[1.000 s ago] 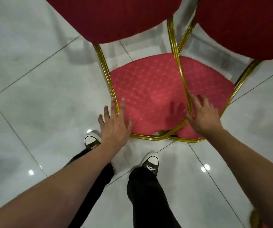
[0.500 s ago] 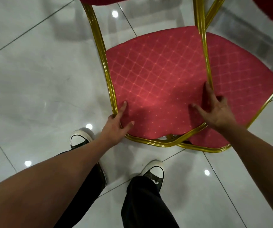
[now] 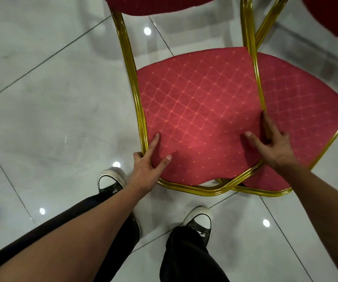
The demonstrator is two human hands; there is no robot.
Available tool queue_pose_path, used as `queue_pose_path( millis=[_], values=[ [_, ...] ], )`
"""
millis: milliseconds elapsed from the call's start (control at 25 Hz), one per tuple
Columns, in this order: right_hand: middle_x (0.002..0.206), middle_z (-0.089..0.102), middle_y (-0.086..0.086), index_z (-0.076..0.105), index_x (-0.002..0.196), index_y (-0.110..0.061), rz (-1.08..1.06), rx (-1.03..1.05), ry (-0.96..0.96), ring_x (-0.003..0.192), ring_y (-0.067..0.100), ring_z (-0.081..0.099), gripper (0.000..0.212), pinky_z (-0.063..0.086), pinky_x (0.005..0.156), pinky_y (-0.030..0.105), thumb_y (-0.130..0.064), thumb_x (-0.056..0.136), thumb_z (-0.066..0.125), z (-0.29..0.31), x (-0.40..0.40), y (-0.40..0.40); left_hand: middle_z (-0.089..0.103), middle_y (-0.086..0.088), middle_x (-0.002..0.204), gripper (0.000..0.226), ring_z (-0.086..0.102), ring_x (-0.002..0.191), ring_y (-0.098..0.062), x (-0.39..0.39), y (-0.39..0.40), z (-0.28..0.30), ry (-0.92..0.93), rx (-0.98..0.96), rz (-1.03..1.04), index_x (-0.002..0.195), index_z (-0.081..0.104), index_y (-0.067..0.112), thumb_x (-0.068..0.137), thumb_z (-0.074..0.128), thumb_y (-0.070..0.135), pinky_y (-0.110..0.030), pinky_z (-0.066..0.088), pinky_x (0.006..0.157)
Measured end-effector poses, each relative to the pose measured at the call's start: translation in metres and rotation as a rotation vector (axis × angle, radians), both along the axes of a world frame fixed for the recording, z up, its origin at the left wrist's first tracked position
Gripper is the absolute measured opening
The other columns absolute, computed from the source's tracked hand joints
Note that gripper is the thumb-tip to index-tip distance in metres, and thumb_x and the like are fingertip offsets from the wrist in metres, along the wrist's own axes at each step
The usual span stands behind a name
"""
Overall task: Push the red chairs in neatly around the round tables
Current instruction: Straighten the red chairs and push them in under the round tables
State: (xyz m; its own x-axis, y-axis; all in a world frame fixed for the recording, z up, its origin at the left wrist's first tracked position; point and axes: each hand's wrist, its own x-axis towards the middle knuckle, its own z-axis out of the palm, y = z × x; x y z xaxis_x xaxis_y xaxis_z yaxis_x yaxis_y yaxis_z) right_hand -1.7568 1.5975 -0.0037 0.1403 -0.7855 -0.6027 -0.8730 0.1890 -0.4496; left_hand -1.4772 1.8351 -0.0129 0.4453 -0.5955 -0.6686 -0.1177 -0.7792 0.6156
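A red chair seat (image 3: 194, 110) with a diamond pattern lies right below me inside a gold metal frame (image 3: 135, 94). My left hand (image 3: 145, 169) grips the frame's front left corner, with index finger and thumb on the cushion and the other fingers curled under the rail. My right hand (image 3: 274, 147) holds the frame's right rail, fingers over the rail and thumb spread on the cushion. A second red chair seat (image 3: 298, 110) overlaps on the right, partly under that rail. No round table is in view.
Two dark red backrests (image 3: 156, 5) (image 3: 331, 15) fill the top edge. My two black-and-white shoes (image 3: 109, 182) (image 3: 200, 218) stand just behind the chair's front rail. Glossy white floor tiles (image 3: 52, 119) spread to the left and behind.
A second ago both hands hovered open at the seat's front corners. They have since closed on the gold frame, and the seat now looks nearer and larger.
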Motion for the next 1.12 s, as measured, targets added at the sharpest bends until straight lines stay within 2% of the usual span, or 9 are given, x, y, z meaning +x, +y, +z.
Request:
queue_pose_path(
  millis=[120, 280, 400, 480, 560, 680, 800, 1000, 1120],
  values=[
    [0.147, 0.037, 0.023, 0.017, 0.146, -0.072, 0.014, 0.093, -0.077, 0.138, 0.047, 0.041, 0.086, 0.03, 0.12, 0.048, -0.073, 0.075, 0.066, 0.023, 0.0, 0.016, 0.033, -0.006, 0.122, 0.077, 0.051, 0.106, -0.028, 0.011, 0.013, 0.028, -0.01, 0.049, -0.02, 0.137, 0.012, 0.079, 0.079, 0.062, 0.074, -0.034, 0.039, 0.105],
    [0.161, 0.037, 0.006, 0.007, 0.151, -0.067, 0.106, 0.104, -0.155, 0.143, 0.036, 0.041, 0.089, 0.034, 0.118, 0.058, -0.066, 0.083, 0.065, 0.075, -0.002, 0.053, 0.033, -0.012, 0.131, 0.079, 0.049, 0.114, -0.028, 0.019, 0.046, 0.08, -0.015, 0.081, -0.042, 0.138, 0.015, 0.078, 0.074, 0.061, 0.078, -0.042, 0.04, 0.11],
    [0.132, 0.051, 0.021, 0.004, 0.149, -0.07, 0.02, 0.056, -0.061, 0.126, 0.049, 0.052, 0.088, 0.04, 0.111, 0.059, -0.069, 0.084, 0.063, 0.132, 0.012, 0.091, 0.036, -0.009, 0.126, 0.076, 0.054, 0.116, -0.032, 0.029, 0.068, 0.144, -0.031, 0.118, -0.048, 0.139, 0.015, 0.077, 0.078, 0.06, 0.076, -0.041, 0.04, 0.111],
    [0.112, 0.042, 0.012, 0.003, 0.147, -0.073, -0.07, 0.061, -0.008, 0.117, 0.051, 0.056, 0.084, 0.044, 0.104, 0.058, -0.073, 0.085, 0.06, 0.179, 0.03, 0.114, 0.036, -0.008, 0.124, 0.077, 0.054, 0.116, -0.034, 0.039, 0.081, 0.196, -0.059, 0.174, -0.059, 0.139, 0.011, 0.077, 0.079, 0.059, 0.075, -0.044, 0.042, 0.112],
    [0.109, 0.038, 0.01, 0.0, 0.146, -0.073, -0.052, 0.057, 0.002, 0.114, 0.051, 0.058, 0.081, 0.047, 0.101, 0.057, -0.078, 0.085, 0.054, 0.235, 0.05, 0.14, 0.034, -0.01, 0.13, 0.079, 0.049, 0.123, -0.037, 0.05, 0.094, 0.249, -0.149, 0.219, -0.1, 0.141, 0.007, 0.076, 0.082, 0.06, 0.07, -0.048, 0.04, 0.114],
    [0.119, 0.042, 0.019, -0.003, 0.147, -0.071, -0.031, 0.099, 0.01, 0.114, 0.051, 0.057, 0.08, 0.049, 0.099, 0.056, -0.084, 0.084, 0.045, 0.316, 0.081, 0.166, 0.017, -0.012, 0.155, 0.078, 0.034, 0.138, -0.041, 0.069, 0.108, 0.33, -0.324, 0.295, -0.15, 0.146, 0.005, 0.07, 0.088, 0.055, 0.067, -0.053, 0.037, 0.114],
    [0.129, 0.043, 0.026, 0.0, 0.155, -0.06, 0.011, 0.144, 0.099, 0.116, 0.05, 0.056, 0.083, 0.046, 0.102, 0.054, -0.083, 0.086, 0.04, 0.393, 0.111, 0.174, 0.006, -0.01, 0.164, 0.068, 0.027, 0.141, -0.046, 0.091, 0.113, 0.414, -0.474, 0.354, -0.196, 0.153, 0.014, 0.057, 0.093, 0.044, 0.067, -0.056, 0.033, 0.115],
    [0.135, 0.051, 0.031, 0.001, 0.161, -0.045, 0.082, 0.206, 0.158, 0.124, 0.049, 0.052, 0.087, 0.042, 0.107, 0.05, -0.081, 0.089, 0.035, 0.493, 0.165, 0.164, 0.013, -0.006, 0.167, 0.063, 0.01, 0.149, -0.043, 0.135, 0.116, 0.528, -0.623, 0.334, -0.266, 0.154, 0.026, 0.049, 0.095, 0.032, 0.068, -0.06, 0.019, 0.121],
    [0.15, 0.048, 0.021, 0.002, 0.163, -0.038, 0.122, 0.277, 0.167, 0.135, 0.047, 0.046, 0.09, 0.039, 0.114, 0.051, -0.079, 0.091, 0.037, 0.532, 0.183, 0.161, 0.026, -0.002, 0.165, 0.072, 0.007, 0.153, -0.033, 0.152, 0.113, 0.583, -0.686, 0.265, -0.368, 0.151, 0.036, 0.048, 0.087, 0.017, 0.075, -0.055, 0.003, 0.124]
  ],
)
